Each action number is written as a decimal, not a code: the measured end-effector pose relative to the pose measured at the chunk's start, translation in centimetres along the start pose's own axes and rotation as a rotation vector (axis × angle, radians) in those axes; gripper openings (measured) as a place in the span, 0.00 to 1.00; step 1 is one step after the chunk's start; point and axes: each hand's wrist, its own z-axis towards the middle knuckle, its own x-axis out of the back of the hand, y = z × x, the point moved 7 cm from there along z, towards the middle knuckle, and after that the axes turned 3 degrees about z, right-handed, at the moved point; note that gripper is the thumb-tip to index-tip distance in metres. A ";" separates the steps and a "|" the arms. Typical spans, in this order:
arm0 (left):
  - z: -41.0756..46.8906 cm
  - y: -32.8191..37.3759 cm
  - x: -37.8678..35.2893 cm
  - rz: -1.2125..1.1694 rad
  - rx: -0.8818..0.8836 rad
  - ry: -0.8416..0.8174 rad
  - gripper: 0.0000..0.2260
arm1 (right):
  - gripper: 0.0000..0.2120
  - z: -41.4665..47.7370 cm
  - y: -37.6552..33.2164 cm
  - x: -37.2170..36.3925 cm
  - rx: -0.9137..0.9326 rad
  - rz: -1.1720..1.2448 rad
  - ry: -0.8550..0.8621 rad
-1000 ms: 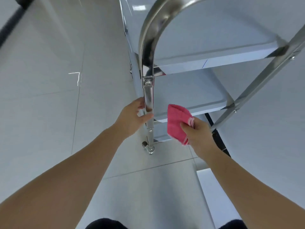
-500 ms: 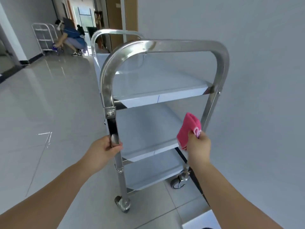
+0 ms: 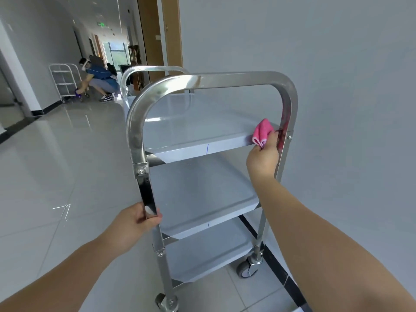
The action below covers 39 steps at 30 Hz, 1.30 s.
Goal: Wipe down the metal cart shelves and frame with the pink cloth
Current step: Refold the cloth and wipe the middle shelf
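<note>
A three-shelf stainless steel cart [image 3: 202, 122] stands in front of me beside a grey wall. My left hand [image 3: 137, 221] grips the near left upright [image 3: 147, 194] of its frame, between the top and middle shelves. My right hand [image 3: 263, 157] holds a bunched pink cloth [image 3: 261, 132] against the near right corner of the top shelf, next to the right upright [image 3: 284, 140]. The arched handle bar [image 3: 202, 79] curves over the top shelf.
The grey wall [image 3: 349, 109] runs close along the cart's right side, with a black skirting strip at the floor. Glossy tiled floor lies open to the left. Far down the corridor a crouching person [image 3: 99, 79] works at another cart [image 3: 64, 82].
The view has swung up from the cart's lower part to its whole frame. My right hand has lifted the pink cloth from the middle shelf level to the top shelf's right corner. My left hand keeps gripping the left upright.
</note>
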 end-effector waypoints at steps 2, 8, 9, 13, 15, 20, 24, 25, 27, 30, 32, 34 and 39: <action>0.0 -0.1 0.0 0.001 -0.006 0.000 0.05 | 0.31 0.4 0.9 -0.1 0.036 -0.039 -0.018; 0.1 0.0 -0.1 -0.019 -0.005 0.001 0.06 | 0.33 0.7 0.4 0.1 0.112 -0.168 0.067; 0.1 -0.1 -0.1 -0.021 -0.001 -0.004 0.06 | 0.34 0.5 0.3 -0.4 0.095 -0.164 0.060; 0.3 -0.2 0.0 -0.007 0.007 -0.016 0.06 | 0.38 -0.1 -0.2 -2.0 0.095 -0.108 0.054; 0.2 -0.1 -0.1 0.008 -0.003 -0.013 0.06 | 0.39 -0.3 -0.1 -2.3 0.114 -0.091 0.043; 0.3 0.1 -0.3 -0.005 -0.008 -0.024 0.06 | 0.41 -2.1 -0.5 -3.0 0.182 -0.071 -0.008; 0.3 0.0 -0.5 -0.014 -0.009 -0.039 0.07 | 0.41 -4.5 -1.1 -4.6 0.270 -0.060 -0.034; 0.3 -0.1 -0.5 -0.026 -0.006 -0.038 0.07 | 0.41 -5.2 -1.2 -5.1 0.295 -0.061 -0.038; 0.3 0.0 -0.5 -0.024 -0.007 -0.038 0.07 | 0.41 -6.7 -1.7 -5.9 0.326 -0.056 -0.054; 0.3 0.0 -0.4 0.003 -0.011 -0.049 0.06 | 0.41 -9.1 -2.5 -7.2 0.377 -0.047 -0.082; 0.3 -0.1 -0.4 0.006 -0.006 -0.051 0.06 | 0.41 -10.6 -3.0 -8.0 0.423 -0.031 -0.090; 0.3 -0.2 -0.4 0.019 -0.009 -0.053 0.05 | 0.41 -11.4 -3.3 -8.6 0.431 -0.017 -0.095; 0.3 -0.4 -0.3 0.020 -0.019 -0.057 0.05 | 0.41 -11.7 -3.4 -8.9 0.427 -0.032 -0.100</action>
